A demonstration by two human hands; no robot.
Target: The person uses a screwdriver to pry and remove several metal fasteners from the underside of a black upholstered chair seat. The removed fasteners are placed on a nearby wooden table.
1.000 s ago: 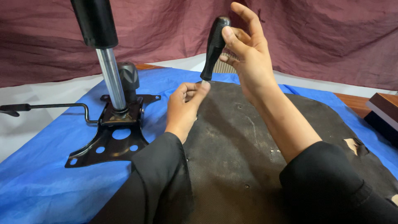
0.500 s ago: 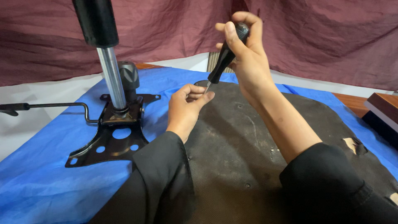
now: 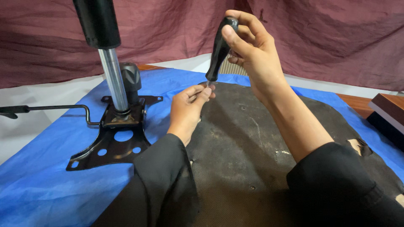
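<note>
My right hand (image 3: pixel 252 54) grips the black handle of a screwdriver (image 3: pixel 219 48), held nearly upright above the far edge of a dark, worn chair seat base (image 3: pixel 252 138) that lies upside down. My left hand (image 3: pixel 187 111) pinches the short metal shaft just under the handle, fingertips curled around the tip. What sits under the tip is hidden by my fingers. Both arms wear black sleeves.
A black metal chair mechanism plate (image 3: pixel 113 143) with a chrome gas cylinder (image 3: pixel 111 75), a black knob and a long lever (image 3: pixel 50 108) stands at the left on a blue sheet (image 3: pixel 42 180). A maroon cloth (image 3: pixel 328 38) hangs behind. A dark wooden block (image 3: pixel 389 113) is at the right edge.
The screwdriver handle has swung from a rightward tilt back to nearly upright, and my right fingers have shifted their hold on its top. My left hand stays pinched at the shaft.
</note>
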